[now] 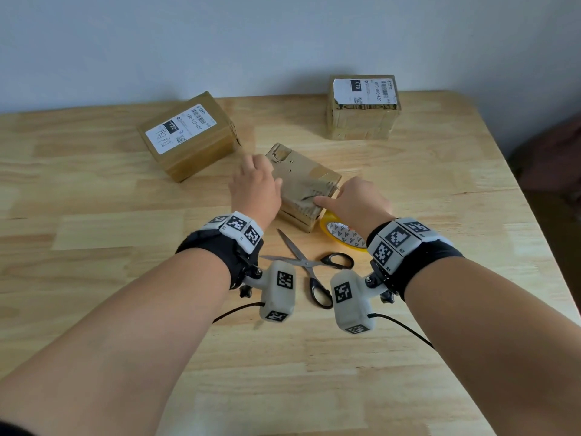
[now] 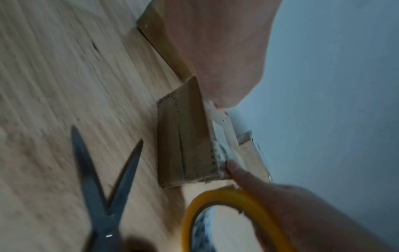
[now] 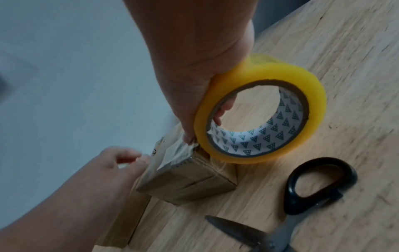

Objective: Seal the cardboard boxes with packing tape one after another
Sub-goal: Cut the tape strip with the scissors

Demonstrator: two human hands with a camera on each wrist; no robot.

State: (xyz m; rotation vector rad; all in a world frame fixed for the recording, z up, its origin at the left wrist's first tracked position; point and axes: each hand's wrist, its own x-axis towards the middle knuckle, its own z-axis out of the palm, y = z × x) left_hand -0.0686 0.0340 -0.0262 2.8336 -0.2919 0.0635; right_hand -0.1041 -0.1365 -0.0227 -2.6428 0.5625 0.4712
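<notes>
Pale wooden table (image 1: pixel 408 341) carries three brown cardboard boxes; the small worn middle box (image 1: pixel 306 180) sits between both hands. Left hand (image 1: pixel 256 187) rests on it, fingers relaxed; right hand (image 1: pixel 355 201) grips the yellow tape roll (image 3: pixel 262 109), thumb pressing tape onto the box's near-right corner.

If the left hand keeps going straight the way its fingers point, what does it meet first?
Probably bare table: the left hand points past the small box, between the labelled boxes. Depth is uncertain.
</notes>
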